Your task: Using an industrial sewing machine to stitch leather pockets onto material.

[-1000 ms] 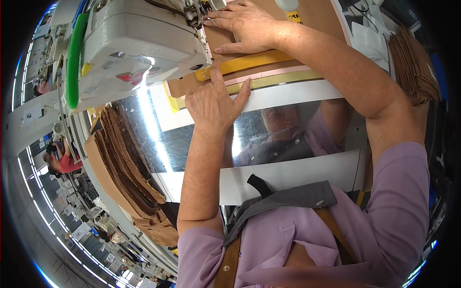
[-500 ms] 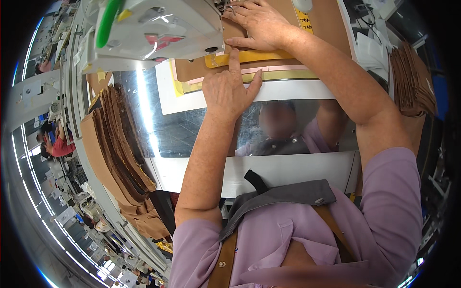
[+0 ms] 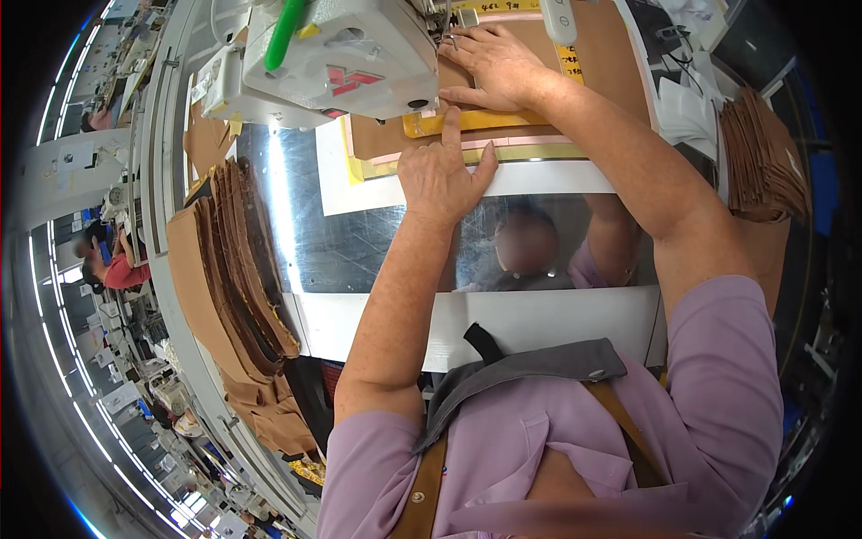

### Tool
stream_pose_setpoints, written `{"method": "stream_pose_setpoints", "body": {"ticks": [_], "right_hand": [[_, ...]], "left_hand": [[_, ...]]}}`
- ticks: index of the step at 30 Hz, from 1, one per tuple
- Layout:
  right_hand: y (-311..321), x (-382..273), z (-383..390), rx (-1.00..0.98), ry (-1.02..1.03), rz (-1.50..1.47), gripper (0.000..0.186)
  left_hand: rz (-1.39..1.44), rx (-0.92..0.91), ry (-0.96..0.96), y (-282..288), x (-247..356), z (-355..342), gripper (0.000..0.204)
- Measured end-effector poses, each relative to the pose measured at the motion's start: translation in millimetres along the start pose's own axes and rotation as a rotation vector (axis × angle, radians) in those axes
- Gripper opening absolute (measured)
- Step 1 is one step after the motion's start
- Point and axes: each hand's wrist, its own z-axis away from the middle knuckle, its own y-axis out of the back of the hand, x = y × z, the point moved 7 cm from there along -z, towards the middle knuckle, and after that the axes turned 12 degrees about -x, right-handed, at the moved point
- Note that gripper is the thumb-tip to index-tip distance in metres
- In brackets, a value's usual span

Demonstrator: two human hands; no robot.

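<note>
Under machine, flat fingers press fabric.

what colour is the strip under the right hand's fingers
Yellow: the strip under the right hand lies on brown fabric, clearest in the head view.

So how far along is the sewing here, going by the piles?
Hard to say which pile is done. Brown pieces are stacked at the left and at the right. In hand: the left hand and right hand press a brown piece flat by the sewing machine.
</note>
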Motion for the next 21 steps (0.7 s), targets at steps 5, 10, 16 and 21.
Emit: {"method": "stream_pose_setpoints", "body": {"ticks": [5,10,16,21], "right_hand": [[0.3,-2.5,2.5,-0.060,-0.027,0.024,0.083],[3.0,0.2,2.1,0.049,0.028,-0.026,0.079],[0.1,-0.7,1.7,0.044,0.024,-0.032,0.078],[1.0,1.6,-0.6,0.039,0.036,-0.036,0.077]], "left_hand": [[0.028,-0.016,-0.001,2.9,2.6,3.6,0.070],[0.010,-0.082,0.021,1.6,1.7,-0.2,0.070],[0.004,-0.067,0.010,3.2,2.8,-0.2,0.071],[-0.016,-0.160,0.052,-0.9,0.6,-3.1,0.073]]}}
